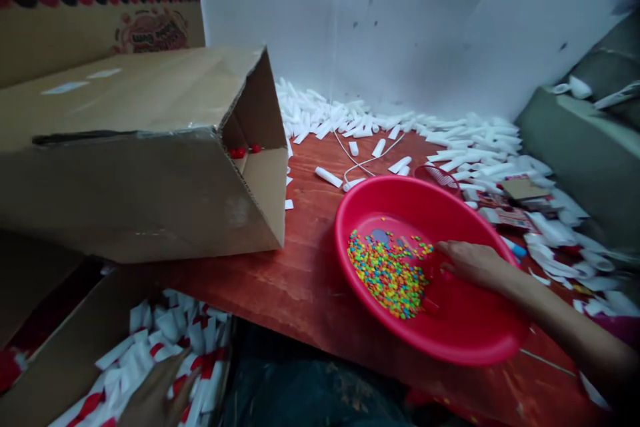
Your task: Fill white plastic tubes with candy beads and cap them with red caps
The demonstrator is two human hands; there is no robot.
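My right hand [470,263] is inside a large red basin [493,337], its fingers closed on a red scoop [431,283] that is hard to tell from the basin's own red. Small multicoloured candies [387,273] lie heaped at the basin's left side, against the scoop. Low on the left, my left hand [157,390] rests among white tubes with red bands [170,327] in an open carton. Its visible fingers are apart; part of the hand is dim and cut off by the frame's lower edge.
A big cardboard box [150,193] lies on its side on the red-brown table [300,280], with small red pieces [237,153] inside. Many white tubes [345,117] are piled along the wall. Behind the basin stands a red mesh basket [437,177]. A thin white cord [357,163] crosses the table.
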